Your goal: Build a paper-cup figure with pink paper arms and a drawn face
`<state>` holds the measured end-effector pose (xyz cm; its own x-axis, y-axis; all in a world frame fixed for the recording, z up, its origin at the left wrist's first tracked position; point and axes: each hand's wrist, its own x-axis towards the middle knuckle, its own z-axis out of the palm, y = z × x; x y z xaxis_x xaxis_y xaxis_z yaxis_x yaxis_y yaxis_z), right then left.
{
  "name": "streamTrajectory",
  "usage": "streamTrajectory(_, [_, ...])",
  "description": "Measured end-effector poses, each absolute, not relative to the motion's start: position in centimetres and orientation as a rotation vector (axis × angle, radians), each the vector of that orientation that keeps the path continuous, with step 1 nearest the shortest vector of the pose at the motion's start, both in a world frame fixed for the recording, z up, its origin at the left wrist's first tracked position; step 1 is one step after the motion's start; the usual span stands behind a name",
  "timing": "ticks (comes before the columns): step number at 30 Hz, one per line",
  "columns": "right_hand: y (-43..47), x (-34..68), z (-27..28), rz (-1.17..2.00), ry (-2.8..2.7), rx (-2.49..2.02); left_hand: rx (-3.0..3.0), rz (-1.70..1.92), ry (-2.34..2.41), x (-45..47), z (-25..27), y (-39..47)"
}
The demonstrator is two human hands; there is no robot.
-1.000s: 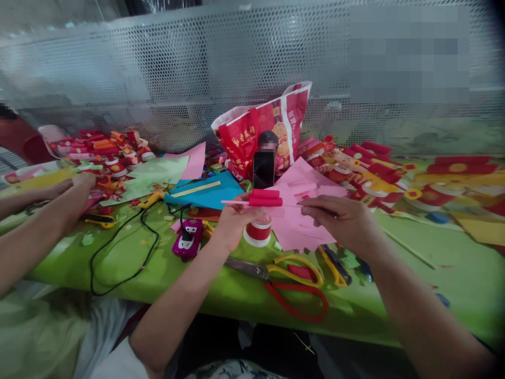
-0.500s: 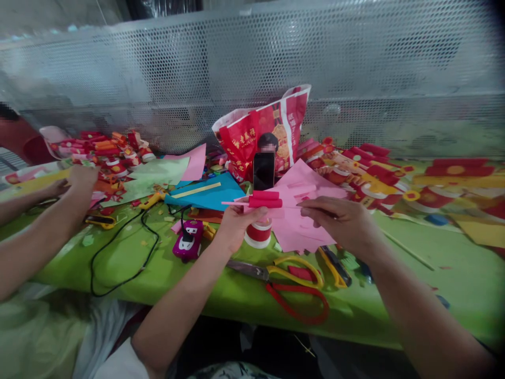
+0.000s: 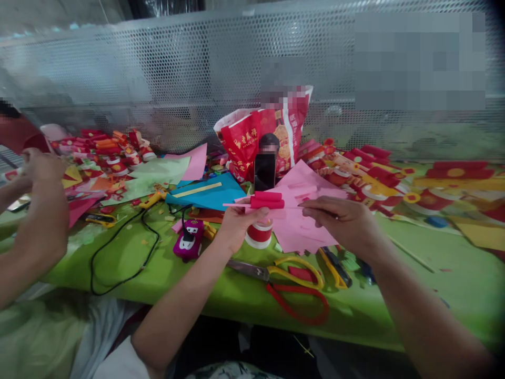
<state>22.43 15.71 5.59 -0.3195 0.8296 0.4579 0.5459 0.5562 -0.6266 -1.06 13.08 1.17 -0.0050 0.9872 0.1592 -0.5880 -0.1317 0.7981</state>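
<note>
- Paired red foam rolls (image 3: 267, 200) sit above the red-and-white cup (image 3: 259, 235), seemingly part-made: they lack the yellow disc on the hat (image 3: 460, 169) far right.
- Left hand (image 3: 233, 231) pinches the rolls.
- Right hand (image 3: 343, 217): fingertips together; any grip, cannot tell.
- Hidden: the rolls' underside, any contact with the cup.

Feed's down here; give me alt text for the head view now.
The left hand holds two red rolls above a green table; the right hand pinches just to their right, its hold unclear. Yellow-and-red-handled scissors lie nearer; an upright smartphone and red bag stand behind.
</note>
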Motion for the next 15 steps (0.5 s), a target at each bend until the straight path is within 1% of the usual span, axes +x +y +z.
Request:
streamTrajectory(4, [15.76, 22.37, 5.53, 0.458, -2.016, -1.088, 0.878, 1.502, 0.605, -1.17, 1.04, 13.25])
streamTrajectory(15, [15.79, 22.47, 5.00, 0.452, -2.026, -1.071, 0.969, 1.437, 0.734, -1.92, 1.44, 12.60])
